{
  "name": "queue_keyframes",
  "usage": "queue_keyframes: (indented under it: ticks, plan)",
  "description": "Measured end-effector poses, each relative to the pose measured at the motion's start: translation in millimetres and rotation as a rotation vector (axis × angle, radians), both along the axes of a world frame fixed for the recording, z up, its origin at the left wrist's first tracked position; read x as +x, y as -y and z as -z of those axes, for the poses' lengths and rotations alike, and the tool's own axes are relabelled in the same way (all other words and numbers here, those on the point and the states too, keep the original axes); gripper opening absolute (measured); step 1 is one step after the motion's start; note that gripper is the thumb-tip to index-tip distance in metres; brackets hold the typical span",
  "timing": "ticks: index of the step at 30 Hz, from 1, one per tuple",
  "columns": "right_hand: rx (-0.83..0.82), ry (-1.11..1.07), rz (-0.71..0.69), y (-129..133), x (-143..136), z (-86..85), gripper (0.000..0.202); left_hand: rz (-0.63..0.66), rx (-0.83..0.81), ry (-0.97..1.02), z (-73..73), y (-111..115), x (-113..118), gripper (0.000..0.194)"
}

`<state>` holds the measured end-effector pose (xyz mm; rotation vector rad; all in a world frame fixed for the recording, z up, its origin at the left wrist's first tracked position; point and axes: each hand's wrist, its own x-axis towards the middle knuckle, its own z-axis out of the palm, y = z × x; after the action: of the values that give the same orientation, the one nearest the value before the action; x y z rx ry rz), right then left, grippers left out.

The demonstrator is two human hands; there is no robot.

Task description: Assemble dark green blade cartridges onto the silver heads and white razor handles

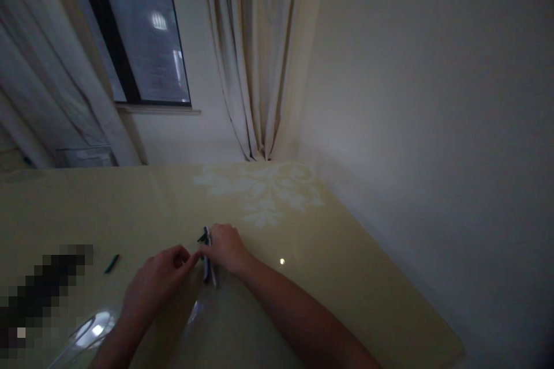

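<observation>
A bundle of slim dark and pale pieces (206,271) is lying lengthwise away from the person, at or just above the tabletop (346,294), between the two hands. Its parts are too small and dim to identify. The right hand (225,247) is holding it from the right side, the fingers curling closed around its upper part. The left hand (162,274) is reaching in from the left, its thumb and forefinger coming together at the bundle's middle and touching it; whether they are gripping a piece is impossible to tell.

Nearer the person, a faint clear object (194,312) is showing just below the bundle. Well to the left of the left hand, a short dark green piece (111,263) is lying by itself at a slant. Closer in, a clear glossy item (93,327) is resting beside the left forearm, catching the light, and a pixelated dark shape (41,291) is covering the area beyond it.

A white floral pattern (264,187) is spreading across the table's far right part. Behind the table, pale curtains (259,57) are hanging on both sides of a dark-framed window (149,29), and a plain wall (411,98) is running along the right.
</observation>
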<state>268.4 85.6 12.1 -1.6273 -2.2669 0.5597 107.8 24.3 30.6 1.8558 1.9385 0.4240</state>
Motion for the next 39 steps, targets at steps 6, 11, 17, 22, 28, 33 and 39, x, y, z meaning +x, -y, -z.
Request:
queue_keyframes:
  ticks: [6, 11, 17, 22, 28, 33, 39]
  plan:
    - [-0.060, -0.083, 0.006, -0.7, 9.8, -1.7, 0.030, 0.073, -0.109, -0.067, 8.0, 0.6, 0.5, 0.043]
    - [-0.081, -0.194, 0.013, 28.7, 80.5, 2.6, 0.037, 0.105, -0.117, -0.066, 11.6, 7.1, 12.7, 0.037]
    - [-0.100, -0.379, 0.067, 78.8, 148.9, 18.0, 0.026, 0.056, -0.153, -0.182, 16.3, 10.5, 23.0, 0.036]
    - [-0.128, -0.559, 0.074, 89.9, 152.3, 17.9, 0.027, 0.039, -0.081, 0.052, 9.9, 4.9, 16.8, 0.040]
    - [-0.164, -0.936, -0.017, 98.8, 145.4, 0.9, 0.052, 0.207, 0.151, 0.465, -4.4, 38.6, 77.7, 0.042]
    - [-0.158, -1.073, -0.096, 109.1, 153.8, -24.4, 0.048, 0.310, 0.216, 0.484, -7.6, 57.8, 123.3, 0.036]
    - [0.080, -0.853, -0.037, 110.2, 168.1, -34.8, 0.050, 0.161, 0.410, 0.558, 2.1, 51.5, 114.1, 0.033]
